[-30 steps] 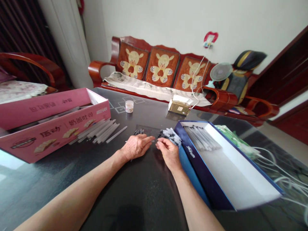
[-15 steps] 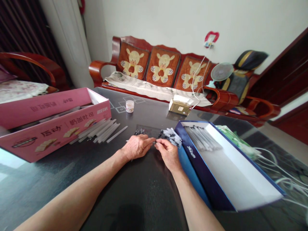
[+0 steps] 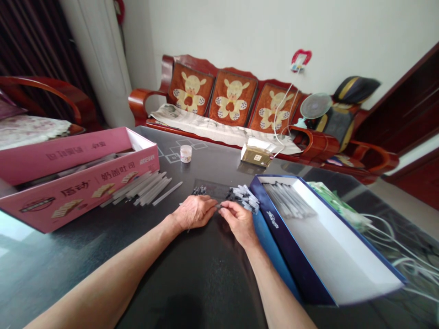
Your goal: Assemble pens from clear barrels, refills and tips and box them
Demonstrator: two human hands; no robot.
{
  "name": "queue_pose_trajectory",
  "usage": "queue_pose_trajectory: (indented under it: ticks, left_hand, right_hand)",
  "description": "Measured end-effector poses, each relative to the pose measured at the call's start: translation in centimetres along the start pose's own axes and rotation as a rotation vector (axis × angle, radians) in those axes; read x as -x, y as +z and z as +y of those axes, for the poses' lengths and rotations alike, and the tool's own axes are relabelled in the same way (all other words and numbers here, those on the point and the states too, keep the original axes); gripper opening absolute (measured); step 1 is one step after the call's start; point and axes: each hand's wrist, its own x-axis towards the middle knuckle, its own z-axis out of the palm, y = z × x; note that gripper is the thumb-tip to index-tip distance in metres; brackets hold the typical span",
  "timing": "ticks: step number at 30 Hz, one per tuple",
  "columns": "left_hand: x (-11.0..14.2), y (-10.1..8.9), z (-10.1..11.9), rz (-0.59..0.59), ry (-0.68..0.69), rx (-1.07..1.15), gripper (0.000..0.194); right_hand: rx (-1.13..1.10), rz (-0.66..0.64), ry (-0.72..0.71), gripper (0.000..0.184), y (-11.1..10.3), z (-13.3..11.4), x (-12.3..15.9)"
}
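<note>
My left hand [image 3: 195, 211] is closed, palm down over the dark table, its fingertips pointing at my right hand [image 3: 238, 220]. A thin dark end shows beneath the left palm; what the fingers hold is mostly hidden. Thumb and forefinger of my right hand pinch a small dark pen part [image 3: 218, 206], close to the left fingertips. Just beyond the left hand lies a cluster of thin, dark-tipped pieces [image 3: 199, 190]. Beside the right hand is a heap of clear and black pen caps [image 3: 244, 197]. Several translucent pen barrels [image 3: 147, 188] lie to the left.
At left stands a pink carton [image 3: 85, 183] with more barrels inside. On the right, a dark blue box [image 3: 343, 246] holds a row of pens [image 3: 286, 198] at its far end. A small white cup [image 3: 185, 154] and a tissue box [image 3: 256, 154] stand farther back. White cables [image 3: 408, 262] lie far right.
Both hands have stayed together in nearly the same spot. The right pinch has shifted slightly left and down. The whole view has tilted a little; the piles look the same.
</note>
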Motion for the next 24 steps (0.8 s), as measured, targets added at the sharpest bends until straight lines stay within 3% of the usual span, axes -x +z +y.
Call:
queue_pose_trajectory:
  ticks: [8,15,24]
  left_hand:
    - [0.0,-0.2,0.1,0.019,0.008,0.024,0.030]
    - [0.0,-0.3,0.3,0.020,0.016,0.019,0.029]
    - [0.0,-0.4,0.3,0.010,0.015,-0.008,0.027]
  right_hand:
    - [-0.001,-0.052,0.096,0.028,-0.2,-0.4,-0.1]
    - [0.216,-0.005,0.050,0.039,0.0,-1.7,0.2]
    - [0.296,-0.072,-0.062,0.027,-0.3,-0.9,0.0]
